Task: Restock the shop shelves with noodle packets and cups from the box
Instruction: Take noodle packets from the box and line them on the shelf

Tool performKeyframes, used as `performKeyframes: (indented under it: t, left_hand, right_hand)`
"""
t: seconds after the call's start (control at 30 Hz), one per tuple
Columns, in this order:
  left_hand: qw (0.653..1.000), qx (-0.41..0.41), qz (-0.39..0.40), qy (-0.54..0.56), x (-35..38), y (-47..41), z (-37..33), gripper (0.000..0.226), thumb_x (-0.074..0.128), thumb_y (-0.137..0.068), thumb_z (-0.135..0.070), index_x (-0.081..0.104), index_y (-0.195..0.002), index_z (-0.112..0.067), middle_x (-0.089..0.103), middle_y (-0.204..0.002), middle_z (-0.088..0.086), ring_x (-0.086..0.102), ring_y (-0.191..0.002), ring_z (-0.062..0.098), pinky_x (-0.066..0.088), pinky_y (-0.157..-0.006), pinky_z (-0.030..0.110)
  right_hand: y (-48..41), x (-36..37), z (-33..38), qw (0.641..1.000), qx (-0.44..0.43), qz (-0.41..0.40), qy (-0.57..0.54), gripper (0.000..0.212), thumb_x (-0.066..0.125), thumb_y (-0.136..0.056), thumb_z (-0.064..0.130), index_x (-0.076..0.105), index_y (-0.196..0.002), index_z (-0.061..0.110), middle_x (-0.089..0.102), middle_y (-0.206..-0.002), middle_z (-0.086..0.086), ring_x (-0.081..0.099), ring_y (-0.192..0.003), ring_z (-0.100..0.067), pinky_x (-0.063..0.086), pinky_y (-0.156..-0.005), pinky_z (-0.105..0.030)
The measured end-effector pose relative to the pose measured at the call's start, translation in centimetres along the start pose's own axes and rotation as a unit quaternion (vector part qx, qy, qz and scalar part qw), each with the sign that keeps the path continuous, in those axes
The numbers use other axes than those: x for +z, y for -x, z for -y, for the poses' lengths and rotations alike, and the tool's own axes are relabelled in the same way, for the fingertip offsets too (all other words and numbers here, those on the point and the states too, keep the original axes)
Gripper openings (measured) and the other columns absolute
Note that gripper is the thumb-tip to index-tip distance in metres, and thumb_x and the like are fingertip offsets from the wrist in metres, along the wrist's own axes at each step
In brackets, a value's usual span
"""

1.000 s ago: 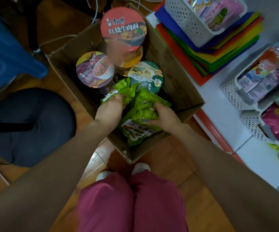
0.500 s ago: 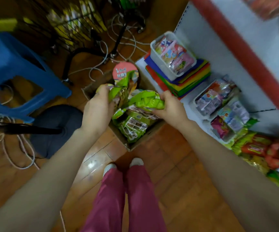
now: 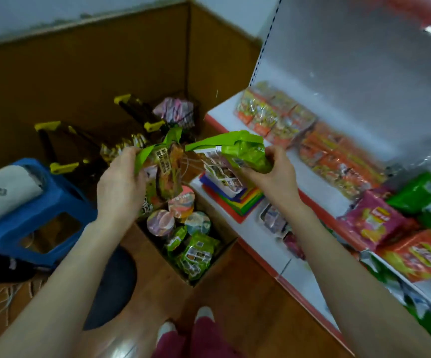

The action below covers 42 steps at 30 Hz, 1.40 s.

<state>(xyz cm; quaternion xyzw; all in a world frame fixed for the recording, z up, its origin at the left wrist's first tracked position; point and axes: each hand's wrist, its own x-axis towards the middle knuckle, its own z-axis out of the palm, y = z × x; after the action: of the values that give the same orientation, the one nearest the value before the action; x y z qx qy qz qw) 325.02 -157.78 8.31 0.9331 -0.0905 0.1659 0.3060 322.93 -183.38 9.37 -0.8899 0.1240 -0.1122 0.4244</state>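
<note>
The wooden floor [image 3: 235, 306] runs alongside a white shelf unit [image 3: 222, 112] with red edging, at the right. The shelf carries rows of orange packets [image 3: 274, 117] with bare board in front of them. The cardboard box [image 3: 165, 264] stands on the floor just beside the unit and holds noodle cups [image 3: 161, 222] and boxed green packets [image 3: 196, 251].

Two more green packets are raised above the box. The left hand [image 3: 120, 187] grips the left packet [image 3: 162, 166], fingers curled round its edge. The right hand [image 3: 274, 177] grips the right packet [image 3: 237, 153] likewise.

Step in hand, as judged: transfer from box to shelf. The next move calls for carrying both packets rightward, setting them on bare board near the existing stock, then letting go.
</note>
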Motion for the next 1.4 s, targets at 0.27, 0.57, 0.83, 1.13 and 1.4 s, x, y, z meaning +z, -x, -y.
performKeyframes:
  t: [0.27,0.57,0.83,1.13,1.4]
  left_hand:
    - [0.997,0.054,-0.057,0.020,-4.9,-4.3,-5.9,0.027,0.047,-0.092,-0.003,0.049,-0.119,0.003,0.059,-0.099,0.023,0.056,-0.087,0.042,0.034,-0.060,0.038]
    - [0.985,0.103,-0.122,0.061,-6.8,-8.4,-14.4,0.025,0.047,-0.092,-0.004,0.051,-0.116,-0.001,0.060,-0.101,0.017,0.056,-0.090,0.036,0.039,-0.064,0.038]
    - [0.976,0.084,-0.180,0.089,-5.9,-11.9,-23.7,0.027,0.048,-0.091,-0.003,0.053,-0.117,-0.001,0.061,-0.105,0.022,0.054,-0.097,0.042,0.029,-0.067,0.033]
    - [0.970,0.080,-0.212,0.093,-2.8,-13.7,-28.7,0.021,0.046,-0.089,0.000,0.053,-0.110,0.001,0.061,-0.091,0.023,0.055,-0.082,0.042,0.034,-0.062,0.036]
    - [0.970,0.076,-0.208,0.103,-1.2,-15.3,-30.9,0.025,0.047,-0.090,-0.001,0.053,-0.114,0.001,0.062,-0.097,0.024,0.055,-0.088,0.043,0.033,-0.066,0.036]
  right_hand:
    - [-1.1,-7.1,5.7,0.993,-0.032,-0.094,-0.066,0.040,0.077,-0.074,0.015,0.049,-0.104,0.013,0.061,-0.101,-0.003,0.060,-0.093,-0.018,0.051,-0.081,-0.031]
    - [-4.9,-16.6,9.7,0.967,-0.099,-0.207,-0.108,0.039,0.077,-0.075,0.020,0.047,-0.099,0.014,0.059,-0.098,-0.003,0.058,-0.093,-0.018,0.051,-0.085,-0.040]
    - [-9.8,-27.7,11.4,0.938,-0.185,-0.278,-0.097,0.055,0.077,-0.074,0.027,0.050,-0.117,0.005,0.053,-0.107,0.000,0.050,-0.097,-0.013,0.043,-0.085,-0.027]
    - [-14.4,-34.6,7.0,0.927,-0.225,-0.292,0.061,0.050,0.076,-0.075,0.024,0.052,-0.113,0.005,0.051,-0.102,0.003,0.048,-0.094,-0.014,0.034,-0.076,-0.024]
    - [-14.7,-33.9,4.3,0.885,-0.244,-0.209,0.337,0.044,0.074,-0.073,0.038,0.058,-0.103,0.009,0.062,-0.103,-0.010,0.054,-0.098,-0.030,0.036,-0.075,-0.035]
